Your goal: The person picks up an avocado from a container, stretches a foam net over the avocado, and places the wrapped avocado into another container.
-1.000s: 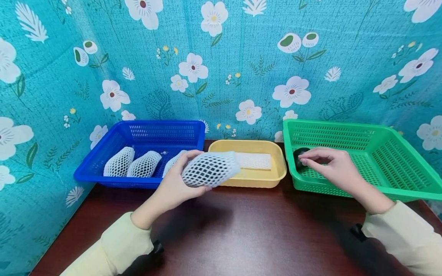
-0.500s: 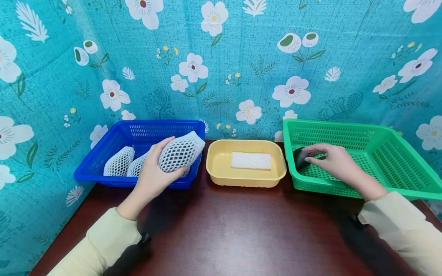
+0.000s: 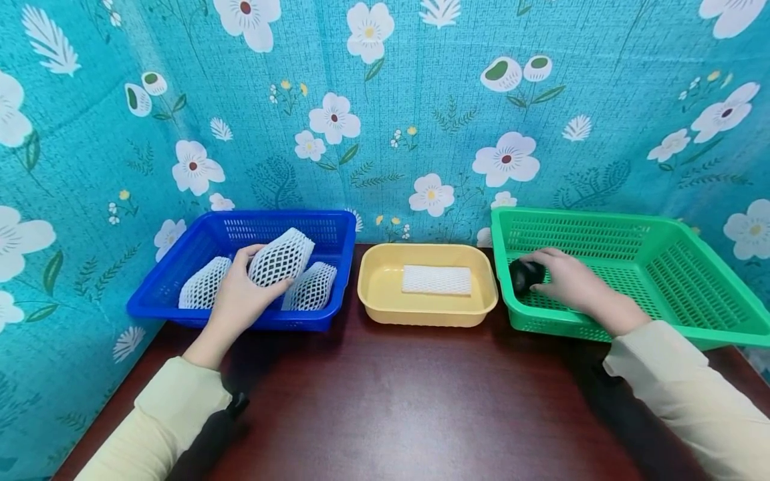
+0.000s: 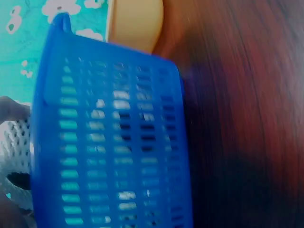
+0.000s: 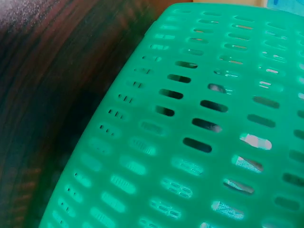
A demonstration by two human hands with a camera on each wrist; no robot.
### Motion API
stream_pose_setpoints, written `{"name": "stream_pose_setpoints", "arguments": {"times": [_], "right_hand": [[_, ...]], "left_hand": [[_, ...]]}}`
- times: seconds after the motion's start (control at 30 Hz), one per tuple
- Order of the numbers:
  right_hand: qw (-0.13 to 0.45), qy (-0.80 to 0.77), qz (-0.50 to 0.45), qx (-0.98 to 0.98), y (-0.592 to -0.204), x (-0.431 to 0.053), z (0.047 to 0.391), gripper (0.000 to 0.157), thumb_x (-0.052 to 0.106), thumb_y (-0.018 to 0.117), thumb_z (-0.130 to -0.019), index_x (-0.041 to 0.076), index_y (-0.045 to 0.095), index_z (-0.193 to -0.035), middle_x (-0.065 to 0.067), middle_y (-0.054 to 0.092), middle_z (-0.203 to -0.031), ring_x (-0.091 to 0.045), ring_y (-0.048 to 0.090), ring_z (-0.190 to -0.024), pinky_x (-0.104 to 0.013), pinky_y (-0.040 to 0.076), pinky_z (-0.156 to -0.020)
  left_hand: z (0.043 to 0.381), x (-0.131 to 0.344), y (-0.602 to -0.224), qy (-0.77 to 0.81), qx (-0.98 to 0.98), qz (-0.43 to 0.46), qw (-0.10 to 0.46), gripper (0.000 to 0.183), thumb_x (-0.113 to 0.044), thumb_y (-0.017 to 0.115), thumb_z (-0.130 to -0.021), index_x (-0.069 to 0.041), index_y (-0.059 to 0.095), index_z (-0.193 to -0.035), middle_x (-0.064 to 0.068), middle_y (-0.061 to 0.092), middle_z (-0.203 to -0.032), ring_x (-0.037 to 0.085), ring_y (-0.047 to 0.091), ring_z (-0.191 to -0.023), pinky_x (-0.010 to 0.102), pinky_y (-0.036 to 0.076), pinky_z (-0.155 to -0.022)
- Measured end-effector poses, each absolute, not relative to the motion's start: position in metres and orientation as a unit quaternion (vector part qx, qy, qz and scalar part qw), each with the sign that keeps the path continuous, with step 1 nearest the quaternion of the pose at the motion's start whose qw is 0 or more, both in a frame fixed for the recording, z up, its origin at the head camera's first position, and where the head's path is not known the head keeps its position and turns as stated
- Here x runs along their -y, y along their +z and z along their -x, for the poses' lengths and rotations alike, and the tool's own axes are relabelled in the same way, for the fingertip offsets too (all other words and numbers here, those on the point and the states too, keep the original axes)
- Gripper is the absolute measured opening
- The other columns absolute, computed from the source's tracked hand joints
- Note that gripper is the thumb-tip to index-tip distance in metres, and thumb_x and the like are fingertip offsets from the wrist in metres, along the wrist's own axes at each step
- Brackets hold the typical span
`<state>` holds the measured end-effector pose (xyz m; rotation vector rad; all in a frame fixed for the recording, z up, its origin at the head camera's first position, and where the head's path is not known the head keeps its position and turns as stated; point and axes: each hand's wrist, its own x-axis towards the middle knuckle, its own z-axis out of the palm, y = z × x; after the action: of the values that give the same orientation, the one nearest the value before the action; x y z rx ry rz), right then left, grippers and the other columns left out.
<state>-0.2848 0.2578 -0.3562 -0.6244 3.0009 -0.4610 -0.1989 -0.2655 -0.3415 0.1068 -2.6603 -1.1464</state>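
My left hand point(image 3: 237, 300) holds a dark fruit in a white foam net point(image 3: 281, 259), tilted, over the blue basket point(image 3: 345, 267). In that basket lie further netted fruits, one point(image 3: 204, 286) at the left and another point(image 3: 310, 287) at the right; my hand hides the space between. In the left wrist view, the basket wall point(image 4: 52, 71) covers most of the hand. My right hand point(image 3: 568, 284) grips a black, egg-shaped fruit point(image 3: 525, 275), avocado-like, at the left end of the green basket point(image 3: 601, 327). The right wrist view shows mostly that basket's slotted wall point(image 5: 142, 190).
Between the baskets stands a yellow tray point(image 3: 373, 304) with a flat white foam net point(image 3: 437, 280) in it. All three containers line the back of the dark wooden table point(image 3: 421, 401). A flowered teal cloth point(image 3: 433, 153) hangs behind them.
My left hand has carried the netted fruit leftward from in front of the yellow tray to over the blue basket. My right hand has moved from touching the black fruit to gripping it.
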Motion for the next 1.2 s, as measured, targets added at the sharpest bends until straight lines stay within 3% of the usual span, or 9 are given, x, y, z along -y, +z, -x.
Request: {"name": "stream_pose_setpoints", "arguments": {"times": [0.27, 0.5, 0.67, 0.9, 1.03, 1.2], "right_hand": [[0.049, -0.121, 0.228, -0.965, -0.361, -0.253, 0.291, 0.079, 0.002, 0.085, -0.08, -0.008, 0.045, -0.147, -0.041, 0.038, -0.146, -0.061, 0.04, -0.13, -0.067, 0.045, -0.096], [0.037, -0.117, 0.21, -0.97, -0.364, -0.257, 0.29, 0.07, -0.003, 0.084, -0.078, -0.007, 0.054, -0.141, -0.039, 0.045, -0.123, -0.055, 0.052, -0.108, -0.062, 0.051, -0.083], [0.029, -0.13, 0.198, -0.971, -0.365, -0.26, 0.289, 0.064, -0.002, 0.085, -0.077, -0.007, 0.058, -0.135, -0.036, 0.041, -0.113, -0.051, 0.051, -0.098, -0.062, 0.05, -0.078], [0.046, -0.093, 0.184, -0.977, -0.365, -0.263, 0.286, 0.068, 0.013, 0.087, -0.079, -0.005, 0.056, -0.138, -0.039, 0.048, -0.127, -0.061, 0.047, -0.112, -0.068, 0.048, -0.082], [0.045, -0.082, 0.191, -0.977, -0.366, -0.263, 0.286, 0.066, 0.014, 0.086, -0.08, -0.006, 0.057, -0.136, -0.039, 0.052, -0.122, -0.059, 0.049, -0.109, -0.068, 0.047, -0.082], [0.08, -0.116, 0.171, -0.975, -0.367, -0.263, 0.287, 0.063, 0.008, 0.085, -0.081, -0.009, 0.056, -0.134, -0.039, 0.046, -0.112, -0.052, 0.056, -0.096, -0.062, 0.05, -0.078]], "left_hand": [[0.205, 0.276, -0.348, -0.276, 0.954, -0.032, 0.111, 0.078, -0.026, 0.077, -0.09, 0.01, 0.037, -0.147, 0.034, 0.044, -0.141, 0.05, 0.042, -0.13, 0.066, 0.035, -0.108], [0.207, 0.278, -0.35, -0.246, 0.965, -0.049, 0.079, 0.081, -0.03, 0.068, -0.097, 0.008, 0.025, -0.154, 0.04, 0.035, -0.144, 0.057, 0.042, -0.129, 0.069, 0.035, -0.106], [0.209, 0.277, -0.347, -0.23, 0.97, -0.061, 0.051, 0.082, -0.033, 0.062, -0.101, 0.003, 0.017, -0.159, 0.043, 0.031, -0.144, 0.061, 0.044, -0.123, 0.072, 0.038, -0.101], [0.211, 0.274, -0.344, -0.206, 0.975, -0.083, 0.014, 0.081, -0.039, 0.062, -0.1, 0.004, 0.023, -0.156, 0.042, 0.032, -0.144, 0.061, 0.042, -0.125, 0.072, 0.038, -0.101], [0.213, 0.275, -0.342, -0.172, 0.981, -0.082, 0.011, 0.08, -0.041, 0.064, -0.099, 0.008, 0.029, -0.152, 0.044, 0.039, -0.141, 0.061, 0.044, -0.124, 0.072, 0.04, -0.098], [0.215, 0.274, -0.344, -0.161, 0.984, -0.07, 0.017, 0.08, -0.039, 0.069, -0.095, 0.015, 0.036, -0.143, 0.044, 0.043, -0.137, 0.06, 0.045, -0.124, 0.071, 0.04, -0.099]]}}
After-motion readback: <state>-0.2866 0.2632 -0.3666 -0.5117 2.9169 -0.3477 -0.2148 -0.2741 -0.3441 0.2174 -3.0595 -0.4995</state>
